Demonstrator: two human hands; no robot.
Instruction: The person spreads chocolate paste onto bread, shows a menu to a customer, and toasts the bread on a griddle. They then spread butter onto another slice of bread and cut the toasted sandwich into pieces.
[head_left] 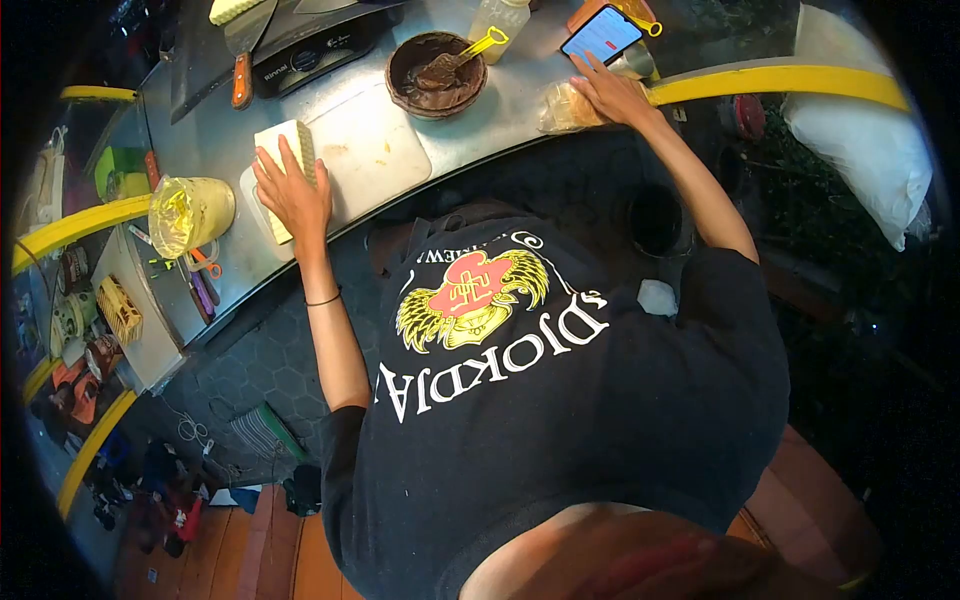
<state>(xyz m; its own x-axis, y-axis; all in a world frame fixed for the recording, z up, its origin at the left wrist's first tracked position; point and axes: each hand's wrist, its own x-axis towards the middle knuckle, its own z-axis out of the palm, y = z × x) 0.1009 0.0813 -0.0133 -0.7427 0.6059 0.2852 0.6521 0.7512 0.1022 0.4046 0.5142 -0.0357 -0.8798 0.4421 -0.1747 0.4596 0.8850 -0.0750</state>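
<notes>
My left hand [295, 197] lies with spread fingers on a pale yellow, ridged block [270, 150] at the left end of a white cutting board [380, 150]. My right hand [608, 92] rests with its fingers apart over a clear plastic bag [570, 112] with something light brown inside. Its fingertips reach the lower edge of a phone [602, 35] with a lit screen. Between my hands, a brown bowl [408, 70] holds dark brown paste and a spatula with a yellow handle [485, 42].
A stove [310, 62] and a scraper with an orange-brown handle [242, 82] are at the back left. A tub [208, 212] lined with plastic stands left, near scissors [207, 262]. A yellow rail [780, 82] crosses at right; a white sack [860, 150] hangs beyond.
</notes>
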